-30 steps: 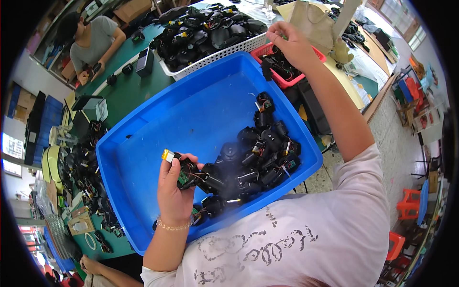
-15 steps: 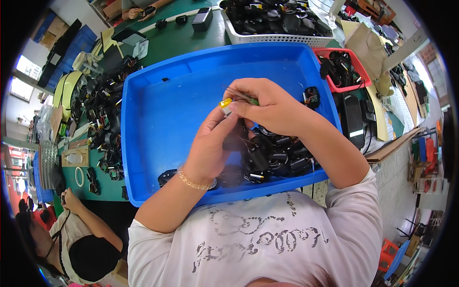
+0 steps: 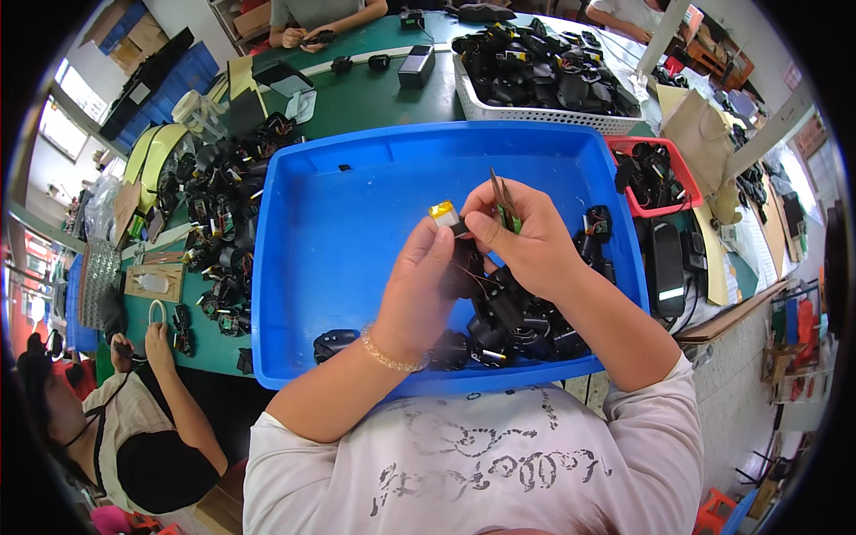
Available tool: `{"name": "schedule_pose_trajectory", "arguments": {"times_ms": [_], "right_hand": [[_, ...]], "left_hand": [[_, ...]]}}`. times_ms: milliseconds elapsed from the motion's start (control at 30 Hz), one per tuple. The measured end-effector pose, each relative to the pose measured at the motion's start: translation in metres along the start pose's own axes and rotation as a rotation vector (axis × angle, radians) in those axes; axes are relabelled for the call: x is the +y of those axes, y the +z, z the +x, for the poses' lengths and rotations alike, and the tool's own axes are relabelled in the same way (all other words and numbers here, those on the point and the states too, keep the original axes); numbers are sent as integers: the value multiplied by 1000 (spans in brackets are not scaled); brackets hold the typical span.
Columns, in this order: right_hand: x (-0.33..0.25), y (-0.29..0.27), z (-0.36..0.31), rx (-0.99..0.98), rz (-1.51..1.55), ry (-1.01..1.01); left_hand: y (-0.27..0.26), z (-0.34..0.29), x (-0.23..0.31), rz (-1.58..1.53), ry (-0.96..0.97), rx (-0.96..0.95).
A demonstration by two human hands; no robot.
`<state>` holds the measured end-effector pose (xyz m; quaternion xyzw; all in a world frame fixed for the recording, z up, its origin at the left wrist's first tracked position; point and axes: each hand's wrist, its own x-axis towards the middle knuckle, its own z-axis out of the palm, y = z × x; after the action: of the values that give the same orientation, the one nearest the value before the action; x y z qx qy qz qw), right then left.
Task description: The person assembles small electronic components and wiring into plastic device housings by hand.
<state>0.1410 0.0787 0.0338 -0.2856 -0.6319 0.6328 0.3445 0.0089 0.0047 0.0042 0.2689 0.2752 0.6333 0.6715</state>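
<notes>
My left hand (image 3: 415,276) is closed, with a small silver battery (image 3: 444,214) banded in yellow tape between thumb and fingers. Beneath it hangs a black housing (image 3: 459,275) with thin wires, partly hidden by my hands. In my closed right hand (image 3: 526,236) sits a metal hand tool (image 3: 505,201) with two pointed prongs and green grips, its points directed away from me. My right thumb and forefinger meet at the battery's dark end. Both hands are over a blue tray (image 3: 357,147), where several black electronic units (image 3: 530,330) lie near the right front.
A white basket (image 3: 553,112) heaped with black parts stands beyond the tray, and a red basket (image 3: 655,209) is at its right. Black units (image 3: 223,259) are piled along the left. At the left, a co-worker's hand (image 3: 159,343) touches a pale ring; other people sit across the green table (image 3: 374,98).
Both hands have moved slightly right and down in the picture. The tool's prongs now point away from me instead of sideways. The co-worker at left has reached to the ring.
</notes>
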Motion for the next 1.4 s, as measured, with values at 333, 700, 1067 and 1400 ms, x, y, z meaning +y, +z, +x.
{"name": "schedule_pose_trajectory", "arguments": {"times_ms": [333, 700, 1067, 1400], "right_hand": [[13, 0, 2, 59, -632, -492], [7, -3, -1, 11, -971, -509], [-6, -13, 1, -103, -626, -156], [-7, -20, -4, -75, -606, -425]], "left_hand": [[-1, -3, -10, 52, 2, 116], [-5, 2, -15, 133, -39, 150], [-11, 5, -10, 230, -26, 15], [-3, 7, -5, 208, 43, 62]]}}
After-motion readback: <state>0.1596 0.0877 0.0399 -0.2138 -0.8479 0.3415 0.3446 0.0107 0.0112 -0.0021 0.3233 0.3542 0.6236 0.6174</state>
